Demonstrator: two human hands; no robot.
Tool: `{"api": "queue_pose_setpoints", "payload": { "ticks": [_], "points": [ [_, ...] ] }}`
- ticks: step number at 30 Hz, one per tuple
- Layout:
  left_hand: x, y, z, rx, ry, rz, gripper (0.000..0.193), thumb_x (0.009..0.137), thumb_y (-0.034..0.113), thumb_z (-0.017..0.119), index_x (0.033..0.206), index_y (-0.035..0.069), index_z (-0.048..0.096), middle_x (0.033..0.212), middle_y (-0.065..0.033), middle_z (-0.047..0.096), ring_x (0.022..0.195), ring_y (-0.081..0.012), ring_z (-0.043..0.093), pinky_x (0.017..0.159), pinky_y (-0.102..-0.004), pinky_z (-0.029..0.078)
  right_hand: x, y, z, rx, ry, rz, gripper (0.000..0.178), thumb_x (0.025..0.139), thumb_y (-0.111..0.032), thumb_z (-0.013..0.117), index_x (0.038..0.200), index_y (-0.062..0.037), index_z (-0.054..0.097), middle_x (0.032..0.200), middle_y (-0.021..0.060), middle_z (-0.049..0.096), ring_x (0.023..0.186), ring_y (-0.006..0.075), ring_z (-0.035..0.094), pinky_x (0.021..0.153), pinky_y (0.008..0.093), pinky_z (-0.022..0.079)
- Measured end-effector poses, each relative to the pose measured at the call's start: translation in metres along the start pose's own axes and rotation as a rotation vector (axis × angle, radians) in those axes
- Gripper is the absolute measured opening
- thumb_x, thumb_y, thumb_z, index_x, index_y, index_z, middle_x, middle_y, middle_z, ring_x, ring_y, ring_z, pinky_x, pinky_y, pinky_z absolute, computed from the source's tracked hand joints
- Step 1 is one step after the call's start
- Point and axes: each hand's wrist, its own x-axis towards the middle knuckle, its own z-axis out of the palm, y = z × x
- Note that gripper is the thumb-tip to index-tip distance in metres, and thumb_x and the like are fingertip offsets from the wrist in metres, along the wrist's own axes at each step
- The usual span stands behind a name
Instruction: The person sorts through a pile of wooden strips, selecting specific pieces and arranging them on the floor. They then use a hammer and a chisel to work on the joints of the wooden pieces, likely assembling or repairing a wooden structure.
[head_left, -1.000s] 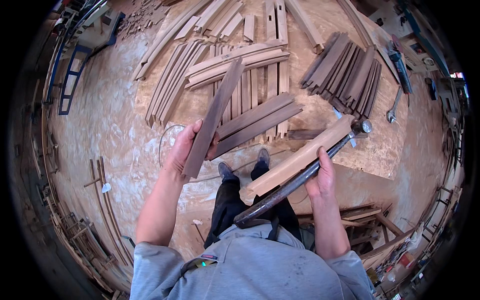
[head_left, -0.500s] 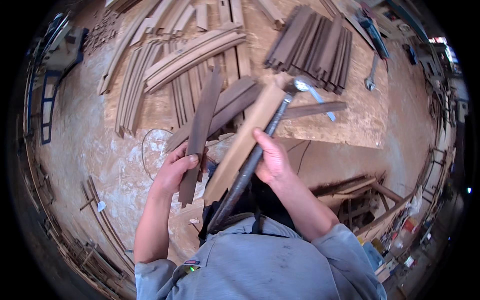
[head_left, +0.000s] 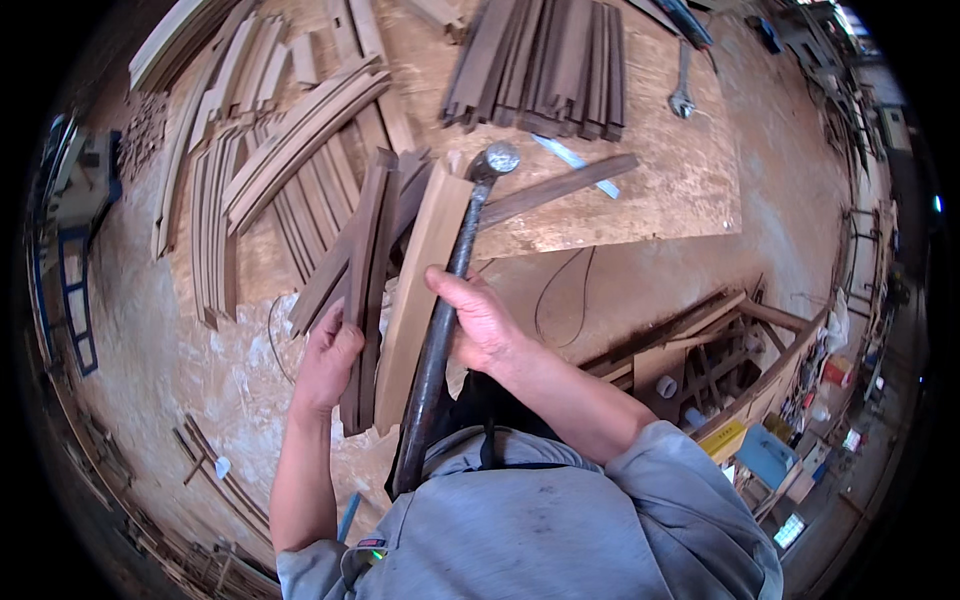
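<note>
My left hand (head_left: 328, 362) is closed around a dark wooden strip (head_left: 366, 300), which stands nearly upright in view with a lengthwise line along its face. Just to the right, my right hand (head_left: 478, 328) grips a lighter wooden block (head_left: 422, 272) together with a hammer (head_left: 440, 335). The hammer's dark handle runs along the block, and its round metal head sits at the far end. Beyond my left hand, another dark wooden piece (head_left: 326, 282) lies slanted at the board's near edge, partly hidden by the held strip.
On the plywood board (head_left: 680, 200) rest a stack of dark strips (head_left: 540, 75), curved lighter pieces (head_left: 300, 150), a single dark strip (head_left: 560, 188), a shiny flat metal strip (head_left: 578, 166) and a wrench (head_left: 682, 95). A wooden crate (head_left: 765, 385) stands at the right.
The dark strip has turned to show its edge and come closer alongside the light block. My right hand still grips block and hammer. The whole view has shifted, moving the board leftward.
</note>
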Motion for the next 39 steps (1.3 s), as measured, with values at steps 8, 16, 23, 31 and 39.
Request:
{"api": "queue_pose_setpoints", "payload": {
  "ticks": [8, 16, 23, 31, 39],
  "points": [
    [0.014, 0.036, 0.033, 0.32, -0.311, -0.145, 0.052, 0.087, 0.036, 0.053, 0.118, -0.005, 0.058, 0.118, -0.0115, 0.06, 0.107, -0.0178, 0.053, 0.094, -0.0303, 0.039, -0.029, -0.01, -0.03, 0.164, -0.161, -0.013, 0.049, 0.088, -0.028, 0.063, 0.127, -0.003, 0.045, 0.121, 0.0133, 0.055, 0.112, 0.0272, 0.054, 0.099, 0.0457, 0.042],
    [0.043, 0.053, 0.092, 0.487, -0.566, -0.262, 0.056, 0.091, 0.049, 0.051, 0.113, -0.001, 0.062, 0.108, -0.0114, 0.065, 0.097, -0.0191, 0.057, 0.085, -0.0325, 0.044, -0.063, -0.036, -0.059, 0.104, -0.213, -0.347, 0.092, 0.077, -0.047, 0.071, 0.144, -0.0002, 0.028, 0.142, 0.0179, 0.041, 0.133, 0.0346, 0.037, 0.113, 0.0497, 0.029],
    [0.086, 0.012, 0.119, 1.148, 0.024, 0.587, 0.034, 0.085, 0.022, 0.062, 0.111, 0.0, 0.061, 0.095, -0.0196, 0.063, 0.092, -0.0404, 0.058, 0.08, -0.0425, 0.049, -0.097, -0.075, -0.111, 0.161, -0.059, -0.599, 0.086, 0.078, -0.046, 0.071, 0.142, -0.0019, 0.033, 0.137, 0.0168, 0.046, 0.13, 0.037, 0.04, 0.111, 0.0528, 0.031],
    [0.15, -0.002, 0.153, 1.626, -0.094, 0.639, 0.044, 0.081, 0.021, 0.063, 0.116, -0.004, 0.056, 0.107, -0.0183, 0.06, 0.1, -0.0332, 0.058, 0.085, -0.041, 0.048, -0.124, -0.075, -0.135, 0.295, -0.036, -0.68, 0.082, 0.081, -0.042, 0.069, 0.142, -0.001, 0.033, 0.139, 0.019, 0.045, 0.131, 0.0374, 0.039, 0.112, 0.051, 0.03],
    [0.133, 0.019, 0.143, 0.401, -0.337, -0.234, 0.028, 0.089, 0.027, 0.061, 0.107, 0.005, 0.058, 0.071, -0.006, 0.058, 0.055, -0.0131, 0.055, 0.048, -0.0263, 0.042, -0.124, -0.067, -0.149, 0.398, -0.027, -0.677, 0.078, 0.082, -0.038, 0.068, 0.143, -0.0033, 0.033, 0.14, 0.0184, 0.045, 0.129, 0.0371, 0.042, 0.111, 0.0517, 0.032]
  ]
}}
